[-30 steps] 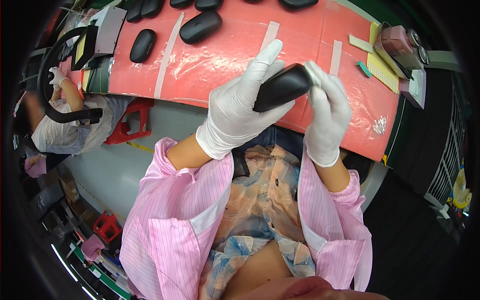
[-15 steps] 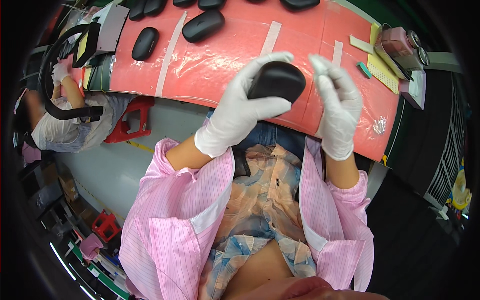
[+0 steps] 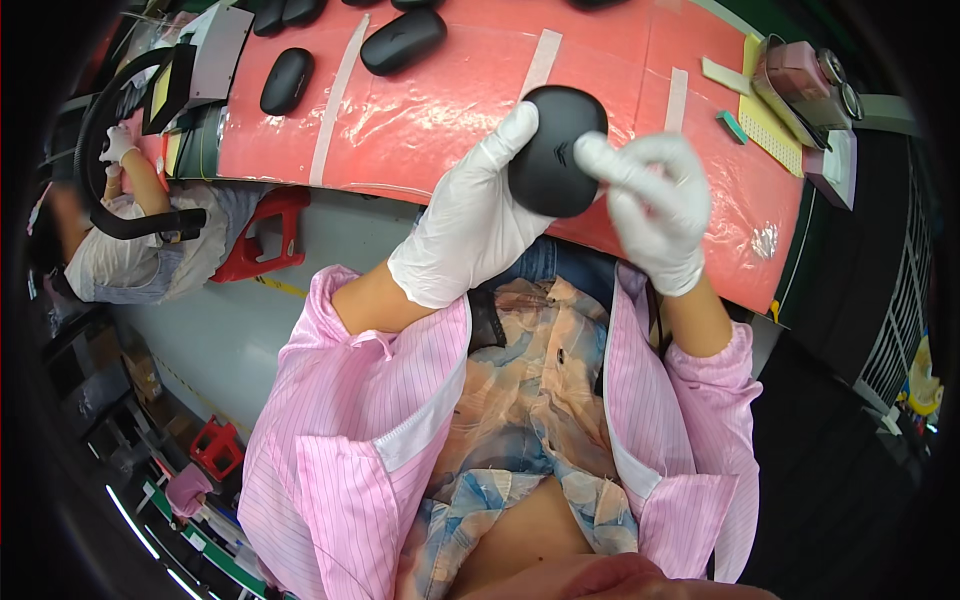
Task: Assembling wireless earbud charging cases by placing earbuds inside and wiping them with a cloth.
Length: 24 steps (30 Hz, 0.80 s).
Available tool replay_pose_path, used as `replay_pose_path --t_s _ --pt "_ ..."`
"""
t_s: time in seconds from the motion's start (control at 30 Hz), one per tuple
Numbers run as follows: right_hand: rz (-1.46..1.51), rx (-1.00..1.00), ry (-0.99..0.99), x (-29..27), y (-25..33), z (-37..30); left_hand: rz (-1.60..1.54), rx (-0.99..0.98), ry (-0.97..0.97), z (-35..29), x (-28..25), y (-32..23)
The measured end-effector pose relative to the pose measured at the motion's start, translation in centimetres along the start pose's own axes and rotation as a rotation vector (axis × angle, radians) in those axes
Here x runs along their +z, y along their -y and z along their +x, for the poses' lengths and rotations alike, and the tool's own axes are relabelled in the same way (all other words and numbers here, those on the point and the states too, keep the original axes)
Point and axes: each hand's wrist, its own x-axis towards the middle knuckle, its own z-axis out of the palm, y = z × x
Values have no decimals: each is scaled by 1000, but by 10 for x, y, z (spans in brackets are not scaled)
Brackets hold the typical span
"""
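Observation:
My gloved left hand [image 3: 475,215] grips a rounded black case [image 3: 560,150] by its left side, above the front edge of the red-covered table. The broad face of the case, with a small mark on it, is turned up toward me. My gloved right hand [image 3: 655,200] is at the case's right side, a fingertip lying against its surface near the mark. Its fingers are bent together and slightly blurred; whether anything small is pinched in them cannot be made out.
More black cases, among them one [image 3: 287,81] and another [image 3: 403,42], lie along the table's far left. Pale tape strips [image 3: 340,100] cross the red cover [image 3: 450,110]. At right are a small green piece [image 3: 732,127], a yellow pad [image 3: 768,135] and a holder with containers [image 3: 800,85]. A co-worker [image 3: 130,240] sits at left.
The case has been turned so that its marked broad face shows upward. My right hand has moved left from beside it onto its surface.

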Motion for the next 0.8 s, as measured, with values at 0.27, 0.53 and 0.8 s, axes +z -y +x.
replay_pose_path --t_s 0.27,0.53,0.8 --pt "-50 -166 -58 23 6 -26 -119 51 70 12 -25 -3" --pt "-79 145 -121 -13 12 33 -506 -335 446 28 -28 3" --pt "-189 -175 270 17 32 8 -145 -62 372 23 -19 7"
